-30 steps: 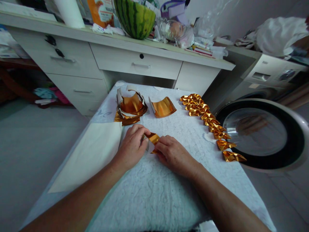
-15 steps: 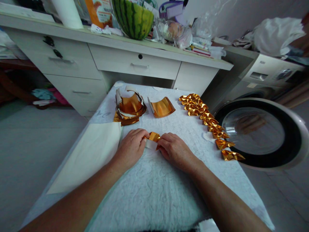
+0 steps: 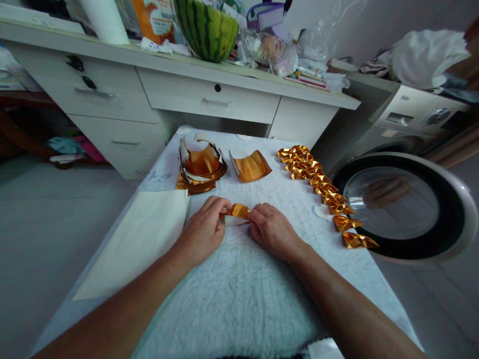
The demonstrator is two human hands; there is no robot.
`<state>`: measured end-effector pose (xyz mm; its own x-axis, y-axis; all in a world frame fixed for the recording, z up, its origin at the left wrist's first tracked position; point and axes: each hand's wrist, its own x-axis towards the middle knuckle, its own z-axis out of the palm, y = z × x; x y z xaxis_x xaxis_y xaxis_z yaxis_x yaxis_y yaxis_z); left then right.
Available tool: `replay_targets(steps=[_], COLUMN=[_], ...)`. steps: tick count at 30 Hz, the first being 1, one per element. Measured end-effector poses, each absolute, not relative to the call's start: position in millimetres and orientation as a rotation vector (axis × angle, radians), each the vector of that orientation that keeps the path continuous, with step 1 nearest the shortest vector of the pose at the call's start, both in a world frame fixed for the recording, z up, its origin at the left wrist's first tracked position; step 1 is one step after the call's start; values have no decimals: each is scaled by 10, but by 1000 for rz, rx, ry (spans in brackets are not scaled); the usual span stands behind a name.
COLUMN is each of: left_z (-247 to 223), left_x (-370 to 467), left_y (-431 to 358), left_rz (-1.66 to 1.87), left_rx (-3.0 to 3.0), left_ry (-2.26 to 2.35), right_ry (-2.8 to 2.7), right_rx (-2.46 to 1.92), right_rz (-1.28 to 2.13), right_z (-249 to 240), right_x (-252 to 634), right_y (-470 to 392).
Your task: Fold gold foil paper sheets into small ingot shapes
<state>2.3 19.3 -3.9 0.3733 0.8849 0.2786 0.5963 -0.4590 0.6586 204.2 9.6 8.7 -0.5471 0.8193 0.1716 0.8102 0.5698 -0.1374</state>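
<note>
A small piece of gold foil paper (image 3: pixel 236 211) is pinched between both hands, low over the middle of the white-clothed surface (image 3: pixel 239 289). Its left end is gripped by the left hand (image 3: pixel 205 231), fingers curled closed around the fold, thumb tucked on top. Its right end is clamped by the right hand (image 3: pixel 272 230), knuckles up, fingertips drawn tight onto the foil. A pale underside of the paper is glimpsed just below the gold crease, between the two hands.

Beyond the hands, toward the far edge of the surface, a curled stack of gold sheets (image 3: pixel 200 166) is seen, and just beside it to the right a single curved gold sheet (image 3: pixel 250 166). Along the right side a row of folded gold pieces (image 3: pixel 322 192) is laid out in a diagonal line, the pieces touching or nearly touching at the far end and spaced apart at the near end.

Behind the surface, a white desk with drawers (image 3: pixel 209 94) is seen, with a halved watermelon (image 3: pixel 207 29) set on top among clutter. To the right, a washing machine's round door (image 3: pixel 402 204) is seen standing open.
</note>
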Motion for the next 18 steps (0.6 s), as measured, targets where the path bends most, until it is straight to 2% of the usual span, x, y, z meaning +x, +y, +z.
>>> replay_targets(steps=[5, 18], left_z=[-68, -74], left_x=[-1, -7], left_y=[201, 217], left_rz=[928, 746], left_rx=[2154, 2443], left_ry=[1296, 1339], right_ry=[-2505, -2464], right_rx=[-1400, -1375], right_rz=[125, 207], right_z=[52, 50], right_x=[2071, 2082], right_y=[118, 105])
